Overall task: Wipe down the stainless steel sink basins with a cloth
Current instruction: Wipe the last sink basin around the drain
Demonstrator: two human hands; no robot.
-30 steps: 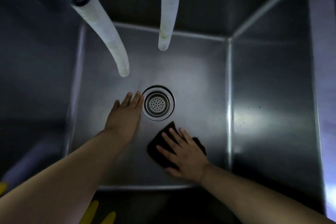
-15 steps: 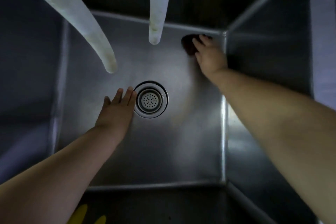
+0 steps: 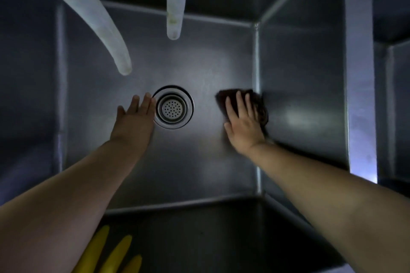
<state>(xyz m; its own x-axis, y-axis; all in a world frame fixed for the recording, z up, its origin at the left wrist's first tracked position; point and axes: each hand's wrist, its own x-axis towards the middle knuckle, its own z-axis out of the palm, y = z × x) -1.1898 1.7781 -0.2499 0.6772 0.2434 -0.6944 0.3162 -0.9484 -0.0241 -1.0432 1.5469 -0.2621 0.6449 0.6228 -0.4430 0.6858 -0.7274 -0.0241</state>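
The setting is a deep stainless steel basin (image 3: 199, 162), dimly lit, with dull reflections on its floor and right wall. A second basin (image 3: 397, 95) is partly visible beyond the dividing rim on the right. Two pale hoses hang into the basin from above: a curved hose (image 3: 97, 24) on the left and a straight hose (image 3: 175, 2) near the middle, both ends clear of the floor. A round drain strainer (image 3: 173, 107) sits in the floor at centre.

The right hand (image 3: 243, 124) lies flat, fingers spread and extended, pressing a dark cloth (image 3: 257, 104) against the basin floor hard by the right wall. The cloth is pinned beneath the palm and fingers rather than clenched. The left hand (image 3: 135, 119) rests open on the floor, fingers straight and together, fingertips just beside the strainer rim; it holds nothing and appears to serve as a brace.

Yellow items (image 3: 111, 252), possibly glove fingers, show at the bottom edge; identification is uncertain.

Assessment: wiping of this basin's floor appears to be in hand; how much surface is done cannot be judged in this light.

Risks noted. The cloth is held by pressure alone, so a fast stroke could leave it bunched or behind. Both arms are fully reached in, and a slip of the bracing hand on wet steel would unbalance the person. The corner seams could be missed by a flat palm.
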